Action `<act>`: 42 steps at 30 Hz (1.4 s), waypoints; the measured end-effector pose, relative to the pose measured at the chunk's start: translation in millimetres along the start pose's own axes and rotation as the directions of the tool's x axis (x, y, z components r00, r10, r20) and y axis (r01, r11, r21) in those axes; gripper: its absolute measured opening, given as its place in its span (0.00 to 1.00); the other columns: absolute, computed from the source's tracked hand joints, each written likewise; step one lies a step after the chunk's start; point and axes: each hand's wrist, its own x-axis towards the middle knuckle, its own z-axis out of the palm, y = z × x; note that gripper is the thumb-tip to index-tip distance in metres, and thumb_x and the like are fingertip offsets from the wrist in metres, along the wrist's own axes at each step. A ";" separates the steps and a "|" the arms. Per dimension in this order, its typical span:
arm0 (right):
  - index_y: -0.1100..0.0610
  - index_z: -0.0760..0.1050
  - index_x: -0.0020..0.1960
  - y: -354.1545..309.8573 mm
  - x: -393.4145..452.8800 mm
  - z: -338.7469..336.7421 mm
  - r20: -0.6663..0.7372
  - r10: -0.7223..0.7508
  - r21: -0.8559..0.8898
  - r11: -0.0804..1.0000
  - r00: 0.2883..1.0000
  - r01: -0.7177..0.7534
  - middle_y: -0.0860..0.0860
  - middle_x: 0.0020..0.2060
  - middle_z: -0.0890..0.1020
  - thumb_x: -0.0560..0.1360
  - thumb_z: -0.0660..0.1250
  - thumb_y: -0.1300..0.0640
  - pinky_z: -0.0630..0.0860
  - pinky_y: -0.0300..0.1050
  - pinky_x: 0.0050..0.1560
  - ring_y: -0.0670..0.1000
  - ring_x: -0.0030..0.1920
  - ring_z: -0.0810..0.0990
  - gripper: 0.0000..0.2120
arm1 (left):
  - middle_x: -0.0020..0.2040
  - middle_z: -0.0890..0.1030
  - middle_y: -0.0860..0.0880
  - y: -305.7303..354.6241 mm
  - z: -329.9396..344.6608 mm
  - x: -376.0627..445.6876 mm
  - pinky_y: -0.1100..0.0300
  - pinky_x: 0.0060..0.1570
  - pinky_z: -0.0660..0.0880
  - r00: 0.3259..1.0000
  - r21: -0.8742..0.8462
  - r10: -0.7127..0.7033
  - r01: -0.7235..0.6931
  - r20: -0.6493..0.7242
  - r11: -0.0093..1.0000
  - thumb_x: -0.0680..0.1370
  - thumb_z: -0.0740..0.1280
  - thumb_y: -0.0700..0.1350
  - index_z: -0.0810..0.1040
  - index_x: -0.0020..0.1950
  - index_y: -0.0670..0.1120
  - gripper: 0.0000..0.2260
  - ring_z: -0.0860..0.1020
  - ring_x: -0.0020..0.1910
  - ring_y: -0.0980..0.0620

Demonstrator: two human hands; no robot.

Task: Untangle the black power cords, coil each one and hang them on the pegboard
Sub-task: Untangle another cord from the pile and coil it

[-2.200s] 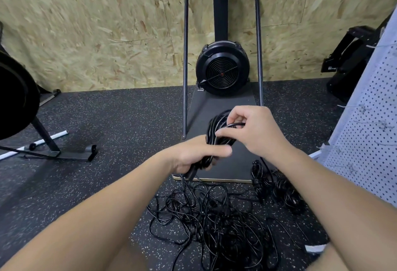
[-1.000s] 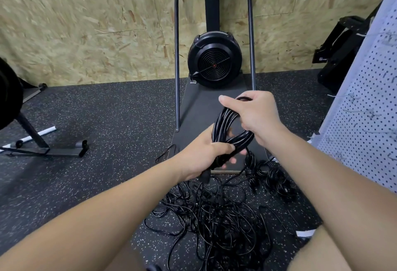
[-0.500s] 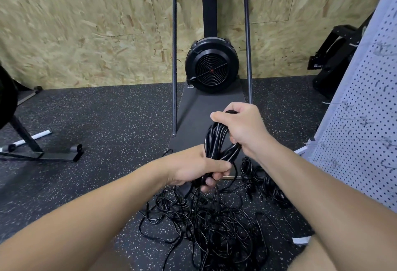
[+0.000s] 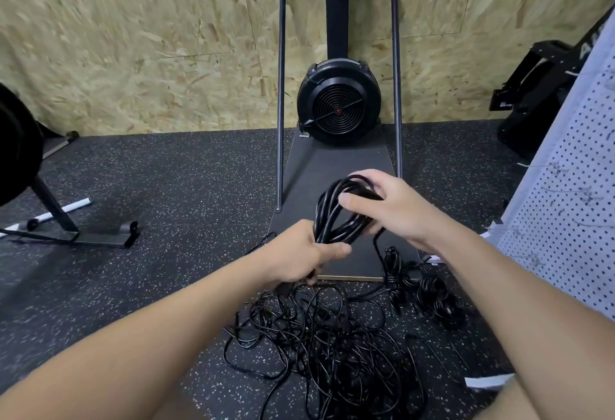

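Coiled cord (image 4: 336, 216), gripped by left hand (image 4: 299, 261), right hand (image 4: 389, 206)

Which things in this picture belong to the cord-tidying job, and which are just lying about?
Belong to the job:
coiled black cord, held in left hand and right hand
tangled cords on the floor
bundled cords
white pegboard

Just lying about:
fan exercise machine
black stand
OSB wall

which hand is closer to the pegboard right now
Right. The right hand, gripping the top of the coiled cord, is nearer the pegboard; the left hand grips the coil's bottom, farther left.
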 end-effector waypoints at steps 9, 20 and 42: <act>0.54 0.89 0.52 -6.0 -5.4 -43.4 0.057 -0.132 -0.213 0.967 0.990 0.141 0.53 0.44 0.90 0.81 0.77 0.56 0.81 0.47 0.52 0.53 0.45 0.86 0.03 | 0.32 0.73 0.47 -27.9 -32.4 9.2 0.55 0.30 0.70 0.989 0.029 -0.140 0.141 -0.038 0.990 0.85 0.73 0.48 0.74 0.44 0.43 0.15 0.70 0.29 0.47; 0.57 0.89 0.46 13.6 20.4 -14.5 -0.018 -0.226 -0.121 0.967 0.974 0.222 0.54 0.41 0.90 0.74 0.84 0.58 0.82 0.49 0.56 0.49 0.43 0.87 0.05 | 0.33 0.79 0.51 8.8 -1.2 -7.6 0.54 0.37 0.77 0.973 0.820 -0.136 -0.075 0.184 0.567 0.80 0.76 0.61 0.78 0.43 0.45 0.20 0.79 0.35 0.45; 0.56 0.72 0.37 20.2 -10.7 57.4 0.327 -0.090 -0.698 0.648 0.941 0.305 0.53 0.30 0.78 0.87 0.65 0.50 0.71 0.52 0.36 0.52 0.30 0.69 0.21 | 0.35 0.81 0.48 -16.3 -42.6 12.0 0.58 0.31 0.69 0.903 0.464 -0.041 0.259 -0.429 0.847 0.73 0.69 0.42 0.74 0.39 0.46 0.05 0.75 0.33 0.46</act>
